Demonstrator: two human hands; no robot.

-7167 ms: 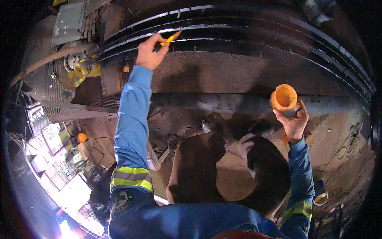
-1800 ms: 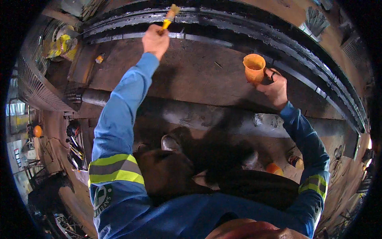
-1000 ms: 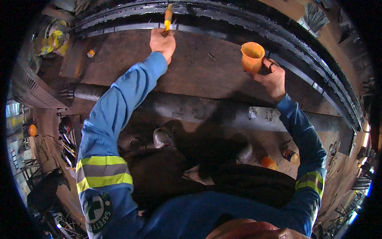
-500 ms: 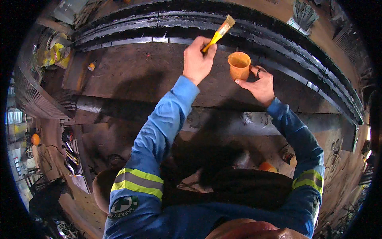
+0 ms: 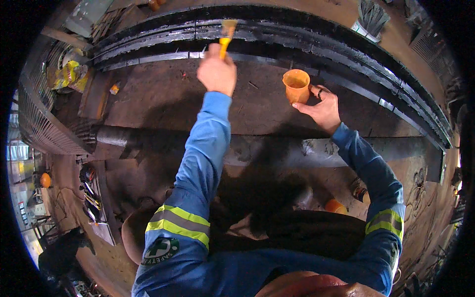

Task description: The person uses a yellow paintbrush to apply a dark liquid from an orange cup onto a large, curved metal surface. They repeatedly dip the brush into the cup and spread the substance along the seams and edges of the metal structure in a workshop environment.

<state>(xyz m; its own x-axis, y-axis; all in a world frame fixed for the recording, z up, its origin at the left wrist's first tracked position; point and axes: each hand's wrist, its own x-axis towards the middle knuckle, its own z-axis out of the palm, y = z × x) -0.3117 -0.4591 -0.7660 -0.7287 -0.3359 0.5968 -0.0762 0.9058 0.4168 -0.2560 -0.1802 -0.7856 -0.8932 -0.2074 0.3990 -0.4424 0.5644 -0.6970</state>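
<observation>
My left hand (image 5: 217,73) is closed round the yellow handle of a paintbrush (image 5: 227,33). Its pale bristles point away from me, over the long dark metal beam (image 5: 277,33) that curves across the far side; whether they touch it I cannot tell. To the right, my right hand (image 5: 324,106) grips an orange plastic cup (image 5: 297,85) by its right side, thumb at the base. The cup is upright with its mouth showing, and stands nearer to me than the beam. What is inside is hard to make out.
A white bucket of thin grey rods (image 5: 368,24) stands beyond the beam at the far right. A grey pipe (image 5: 277,151) crosses below my hands. To the left are a metal grating (image 5: 47,116), a yellow bag (image 5: 71,75) and a tray of tools (image 5: 99,198). An orange container (image 5: 335,206) lies near my legs.
My left hand has moved left and farther away with the paintbrush, which now reaches over the beam. My right hand holds the cup in nearly the same place.
</observation>
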